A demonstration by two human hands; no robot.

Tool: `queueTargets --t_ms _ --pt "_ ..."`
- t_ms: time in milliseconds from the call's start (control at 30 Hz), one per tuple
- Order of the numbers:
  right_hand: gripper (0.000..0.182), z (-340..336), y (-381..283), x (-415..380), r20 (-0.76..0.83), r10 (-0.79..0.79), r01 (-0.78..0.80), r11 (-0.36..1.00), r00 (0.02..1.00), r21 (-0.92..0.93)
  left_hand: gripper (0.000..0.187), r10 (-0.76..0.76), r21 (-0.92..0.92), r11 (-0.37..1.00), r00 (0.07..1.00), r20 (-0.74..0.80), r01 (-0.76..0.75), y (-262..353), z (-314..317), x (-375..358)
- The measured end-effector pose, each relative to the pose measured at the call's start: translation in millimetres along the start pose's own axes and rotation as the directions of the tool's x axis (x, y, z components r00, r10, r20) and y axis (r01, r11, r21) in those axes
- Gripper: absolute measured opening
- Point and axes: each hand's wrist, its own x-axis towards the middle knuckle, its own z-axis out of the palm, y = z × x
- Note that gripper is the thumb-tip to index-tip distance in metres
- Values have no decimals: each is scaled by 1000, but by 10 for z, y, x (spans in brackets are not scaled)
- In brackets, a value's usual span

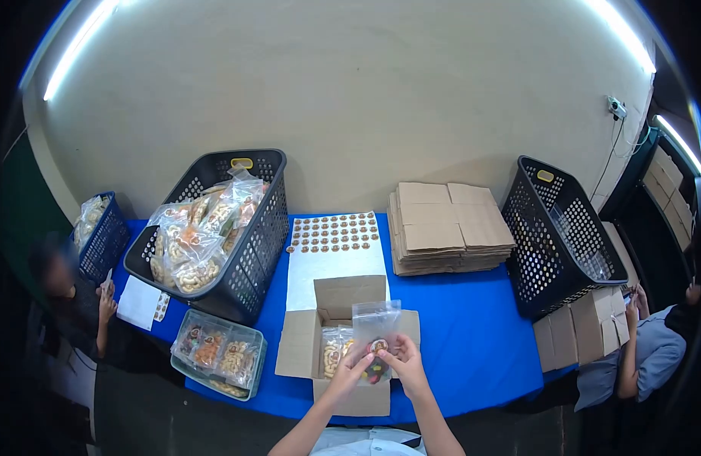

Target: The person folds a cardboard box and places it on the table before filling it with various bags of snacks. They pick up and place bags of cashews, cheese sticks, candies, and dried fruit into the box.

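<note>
Both of my hands hold a clear zip bag with colourful sweets in the bottom and a round brown sticker on its front. My left hand pinches the bag's left side, while my right hand grips the right side with its fingers close to the sticker. Below the bag stands an open cardboard box with its flaps spread out. Inside it lies a clear bag of pale curled snacks; the held bag hides part of the box's inside.
A sheet of round stickers lies behind the box. Left are a black basket heaped with snack bags and a clear tub of bags. Right are stacked flat cartons and another black basket. People work at both sides.
</note>
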Motion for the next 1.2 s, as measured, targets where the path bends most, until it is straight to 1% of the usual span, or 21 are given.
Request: queueTargets --t_ms 33,100,233,333,433,533,600,700,800,900,1000,1033,1100,1133,1200 --pt "31 -67 24 24 48 40 -41 999 998 11 37 3 3 1000 1000 -7 -3 -68 22 11" --pt "29 -129 50 22 53 58 -60 998 997 25 35 26 8 1000 999 -31 -25 -141 52 33" --pt "27 -177 109 82 96 69 -72 997 993 35 31 110 83 992 985 -136 -99 -180 81 72" --pt "24 -88 42 86 58 158 -164 979 986 120 28 132 125 986 971 -199 -109 -157 87 96" --pt "21 -76 167 154 35 45 -47 997 998 53 27 158 136 982 962 -221 -130 -104 94 87" --pt "22 -68 314 203 -46 -59 58 998 997 -20 26 161 108 984 964 -213 -141 -150 67 126" --pt "19 -60 340 203 -97 -89 88 996 991 -15 26 162 79 986 964 -210 -149 -202 71 163" --pt "17 -86 310 207 -139 -98 98 995 985 -11 24 287 280 934 934 -213 -223 -279 87 186" --pt "16 -126 292 223 -147 -81 84 996 986 18 22 357 394 877 922 -149 -276 -213 107 213" --pt "15 -179 309 264 -124 -24 36 995 992 93 22 257 472 865 958 -130 -168 -112 109 208" --pt "15 -253 388 338 -112 26 -8 987 993 162 23 252 320 927 956 -150 -194 -261 106 294" --pt "15 -271 402 352 -110 39 -19 983 993 181 23 215 287 944 962 -166 -161 -280 114 286" --pt "17 -274 321 335 -48 23 -20 998 999 57 24 146 220 970 970 -195 -102 -281 139 269" --pt "18 -262 283 325 -17 18 -18 1000 1000 -6 23 186 250 960 956 -225 -128 -268 168 266" --pt "19 -237 317 305 -3 41 -41 999 999 -18 22 267 310 934 923 -277 -177 -240 219 269"
